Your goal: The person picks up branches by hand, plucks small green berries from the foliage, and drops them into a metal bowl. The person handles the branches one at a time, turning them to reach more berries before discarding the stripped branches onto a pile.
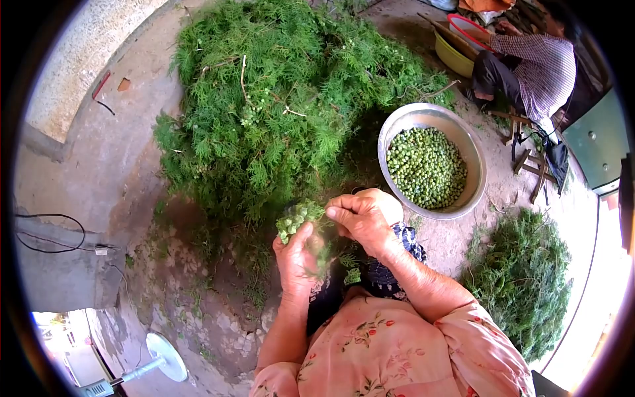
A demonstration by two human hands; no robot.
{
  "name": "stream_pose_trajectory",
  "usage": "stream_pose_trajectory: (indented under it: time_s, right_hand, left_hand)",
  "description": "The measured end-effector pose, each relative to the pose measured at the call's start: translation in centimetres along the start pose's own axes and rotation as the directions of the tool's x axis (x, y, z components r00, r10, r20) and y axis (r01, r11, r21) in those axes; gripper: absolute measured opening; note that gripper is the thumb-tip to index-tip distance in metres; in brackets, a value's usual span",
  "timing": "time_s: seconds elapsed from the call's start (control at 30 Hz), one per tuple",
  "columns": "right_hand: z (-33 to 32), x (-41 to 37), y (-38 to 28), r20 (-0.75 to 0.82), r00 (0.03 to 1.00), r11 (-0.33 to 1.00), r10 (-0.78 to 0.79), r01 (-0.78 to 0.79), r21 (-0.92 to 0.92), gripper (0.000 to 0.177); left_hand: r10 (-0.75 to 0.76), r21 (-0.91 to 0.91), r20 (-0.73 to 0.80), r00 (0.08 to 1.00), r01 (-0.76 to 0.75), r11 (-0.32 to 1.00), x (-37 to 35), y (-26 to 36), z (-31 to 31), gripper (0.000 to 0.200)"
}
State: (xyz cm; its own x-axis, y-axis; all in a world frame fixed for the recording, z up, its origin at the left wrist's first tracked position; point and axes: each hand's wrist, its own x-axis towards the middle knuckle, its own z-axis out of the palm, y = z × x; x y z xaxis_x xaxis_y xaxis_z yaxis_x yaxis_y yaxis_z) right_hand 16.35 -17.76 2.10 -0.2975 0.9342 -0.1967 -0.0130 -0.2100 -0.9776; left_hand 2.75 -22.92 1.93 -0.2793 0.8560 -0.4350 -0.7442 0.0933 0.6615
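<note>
A sprig with pale green cones [296, 220] is held in my left hand [297, 260], its thumb pressed against the cones. My right hand [362, 220] is closed in a pinch at the sprig's right side; what lies between its fingertips is too small to make out. Beyond both hands spreads a large heap of green branches [264, 126]. To the right of my right hand stands a metal basin [476, 173], holding many small green cones [426, 167].
At the upper right a person [539, 66] in a checked shirt sits by a yellow basin [452, 58] and a red-rimmed basin [468, 33]. A smaller branch pile [522, 284] lies at right, below a wooden stool [534, 169]. A fan [165, 357] stands at lower left.
</note>
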Motion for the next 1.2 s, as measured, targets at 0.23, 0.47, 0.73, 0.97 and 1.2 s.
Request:
stream_pose_trajectory:
  time_s: [0.23,0.47,0.73,0.97,1.2]
  right_hand:
    - [0.7,-0.2,-1.2,0.179,0.982,0.947,0.055,-0.108,0.302,0.013]
    - [1.1,0.0,0.3,0.027,0.932,0.930,-0.362,0.363,-0.062,0.011]
    - [-0.9,-0.3,-1.7,0.064,0.994,0.818,0.087,-0.108,0.565,0.017]
    - [-1.2,0.1,-0.8,0.071,0.992,0.849,0.109,-0.130,0.512,0.017]
    - [-0.5,-0.1,-1.2,0.161,0.965,0.875,0.207,-0.256,0.411,0.014]
  left_hand:
    - [-0.038,0.051,0.069,0.997,0.035,0.998,-0.3,0.4,0.1,0.014]
    - [0.074,0.214,0.003,0.997,-0.073,0.974,-0.7,0.1,0.8,0.010]
    - [0.133,0.257,0.027,0.991,-0.135,0.957,-0.6,-0.5,0.7,0.011]
    - [0.131,0.340,0.075,0.989,-0.149,0.928,-1.4,-0.5,0.8,0.013]
    - [0.208,0.420,0.132,0.969,-0.245,0.874,-0.3,-1.3,-0.9,0.011]
